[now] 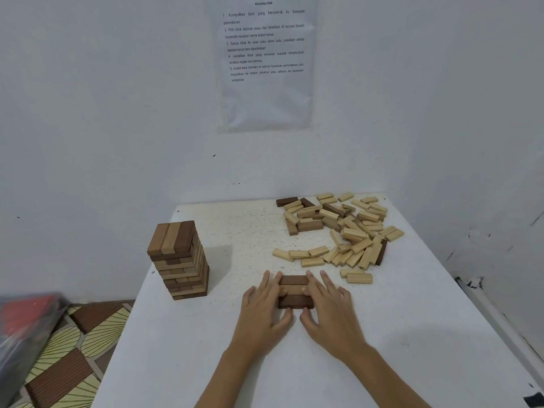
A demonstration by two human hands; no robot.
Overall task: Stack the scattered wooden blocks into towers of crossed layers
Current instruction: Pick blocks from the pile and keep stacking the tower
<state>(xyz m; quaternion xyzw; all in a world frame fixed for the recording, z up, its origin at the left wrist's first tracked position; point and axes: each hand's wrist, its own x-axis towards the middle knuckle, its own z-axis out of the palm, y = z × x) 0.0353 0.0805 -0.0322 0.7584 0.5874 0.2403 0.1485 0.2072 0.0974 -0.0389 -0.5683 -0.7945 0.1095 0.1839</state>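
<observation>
On the white worktop (206, 348), three blocks (294, 291) lay flat side by side as one layer near the middle: a dark one farthest, a lighter brown one between, and a dark one nearest. The left hand (262, 307) pressed against the layer's left end and the right hand (331, 307) against its right end. Both hands had their fingers stretched out rather than clenched, and their thumbs touched the near edge. A finished tower (179, 260) of crossed layers stood upright near the left edge, well apart from the hands. A loose pile of blocks (344, 228), mostly pale with a few dark ones, lay scattered at the far right. Two pale blocks (356, 275) lay just beyond the right hand. A printed sheet (266, 63) hung on the wall behind.
</observation>
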